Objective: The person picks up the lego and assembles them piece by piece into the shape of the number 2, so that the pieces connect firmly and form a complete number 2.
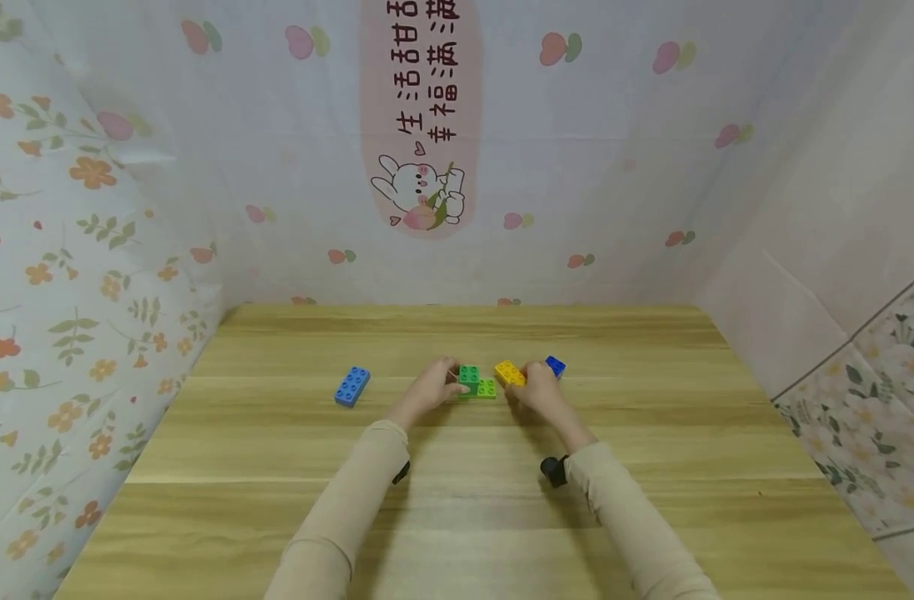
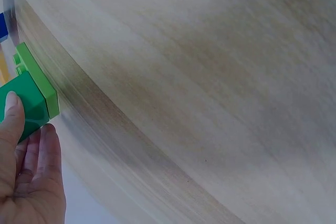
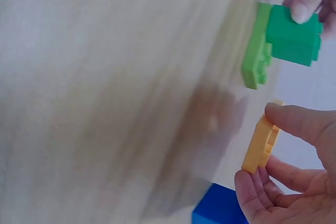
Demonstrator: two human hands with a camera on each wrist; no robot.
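My left hand grips a dark green block between thumb and fingers. That block sits on one end of a thin light green brick, whose other studs stay bare. In the right wrist view, a thin yellow brick is pinched between the thumb and fingers of my right hand, apart from the green pieces. Just beyond the right hand lies a dark blue block, partly hidden by it in the head view.
A lighter blue brick with several studs lies on the wooden table, left of the left hand. Patterned cloth hangs behind the table and along its sides.
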